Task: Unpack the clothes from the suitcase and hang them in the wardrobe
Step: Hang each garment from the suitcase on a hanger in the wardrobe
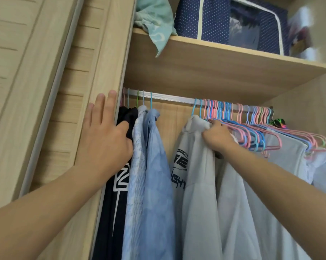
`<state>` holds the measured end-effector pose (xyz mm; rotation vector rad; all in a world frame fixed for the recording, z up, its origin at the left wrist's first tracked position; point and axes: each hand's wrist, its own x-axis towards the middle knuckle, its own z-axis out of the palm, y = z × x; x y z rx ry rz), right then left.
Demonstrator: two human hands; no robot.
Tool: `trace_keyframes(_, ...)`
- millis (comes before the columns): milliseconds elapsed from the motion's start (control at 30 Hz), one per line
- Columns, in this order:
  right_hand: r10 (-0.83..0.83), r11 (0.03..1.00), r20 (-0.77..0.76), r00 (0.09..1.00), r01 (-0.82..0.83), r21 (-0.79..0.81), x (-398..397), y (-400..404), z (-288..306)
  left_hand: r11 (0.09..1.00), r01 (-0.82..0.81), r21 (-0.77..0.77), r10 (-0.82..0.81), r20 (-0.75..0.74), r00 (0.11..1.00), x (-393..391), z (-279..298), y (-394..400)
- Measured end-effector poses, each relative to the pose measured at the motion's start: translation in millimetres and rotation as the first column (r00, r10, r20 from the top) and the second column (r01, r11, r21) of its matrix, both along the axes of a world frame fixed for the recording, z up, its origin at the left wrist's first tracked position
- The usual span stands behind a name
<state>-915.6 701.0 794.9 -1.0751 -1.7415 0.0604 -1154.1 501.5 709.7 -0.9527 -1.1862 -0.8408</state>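
A metal rail (pixel 169 97) runs across the open wardrobe. At its left end hang a black printed shirt (pixel 119 184), a pale patterned shirt (pixel 137 166) and a light blue shirt (pixel 158 175). My left hand (pixel 104 136) lies flat with straight fingers against the wardrobe's left edge, its thumb side touching the black shirt. To the right hangs a pale grey top (pixel 195 175) with dark lettering on a blue hanger. My right hand (pixel 216 136) grips this top's shoulder at the hanger. No suitcase is in view.
Several empty pink and blue hangers (pixel 242 128) crowd the rail's right part, with white garments (pixel 289 156) below them. The shelf (pixel 214 53) above carries a teal cloth (pixel 154 21) and a navy dotted storage box (pixel 229 21). A slatted wooden door (pixel 36 72) stands at left.
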Motion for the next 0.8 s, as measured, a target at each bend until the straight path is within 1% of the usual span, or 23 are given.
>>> trace_keyframes(33,-0.124,0.991,0.057,0.991,0.121,0.052,-6.7,0.5,-4.7,1.0,0.003,-0.006,-0.003,0.0,1.0,0.0,-0.2,-0.3)
trace_keyframes(67,-0.172,0.982,0.113,0.979,0.162,0.094,-15.0,0.3,-8.1,1.0,0.006,-0.013,-0.006,0.002,1.0,-0.5,-0.4,-0.8)
trace_keyframes(133,-0.168,0.978,0.222,0.961,0.133,0.164,-35.1,-6.3,-9.7,1.0,0.004,-0.026,-0.004,0.007,1.0,-1.9,-0.5,-1.2)
trace_keyframes(200,-0.246,0.957,0.319,0.915,0.178,0.228,-52.8,-15.9,-4.1,0.999,-0.009,-0.032,0.009,0.015,1.0,-2.2,-0.3,-2.3)
trace_keyframes(267,-0.354,0.93,0.389,0.851,0.275,0.245,-64.1,-28.2,7.8,0.999,-0.025,-0.037,0.026,0.026,0.999,-2.9,-0.2,-2.2)
trace_keyframes(367,-0.494,0.87,0.505,0.708,0.394,0.297,-55.4,-28.6,15.4,0.998,-0.036,-0.05,0.038,0.034,0.999,-2.7,-0.3,-2.0)
trace_keyframes(433,-0.544,0.839,0.518,0.66,0.439,0.322,-33.2,-16.1,8.3,0.998,-0.051,-0.047,0.054,0.044,0.998,-2.4,-1.0,-2.1)
trace_keyframes(533,-0.624,0.781,0.487,0.612,0.505,0.366,5.2,-1.9,1.9,0.996,-0.074,-0.051,0.077,0.052,0.996,1.0,-1.4,-1.6)
trace_keyframes(600,-0.608,0.793,0.491,0.624,0.491,0.359,14.2,-1.8,2.4,0.995,-0.086,-0.052,0.089,0.05,0.995,2.9,-0.3,-1.2)
trace_keyframes(633,-0.566,0.825,0.506,0.652,0.444,0.351,13.1,-4.3,2.8,0.995,-0.089,-0.051,0.092,0.05,0.994,3.6,-0.3,-1.3)
trace_keyframes(700,-0.472,0.872,0.491,0.732,0.304,0.384,12.1,-11.5,5.6,0.994,-0.095,-0.049,0.098,0.047,0.994,2.9,-1.0,-0.7)
trace_keyframes(733,-0.442,0.867,0.443,0.78,0.244,0.436,16.2,-16.0,9.9,0.994,-0.099,-0.046,0.101,0.043,0.994,2.4,-1.2,-0.7)
trace_keyframes(767,-0.439,0.827,0.35,0.828,0.22,0.518,24.8,-19.0,16.0,0.994,-0.102,-0.041,0.103,0.036,0.994,2.2,-1.5,-0.5)
trace_keyframes(800,-0.459,0.763,0.248,0.853,0.236,0.601,36.8,-20.0,23.8,0.994,-0.101,-0.035,0.102,0.03,0.994,2.0,-1.7,-0.2)
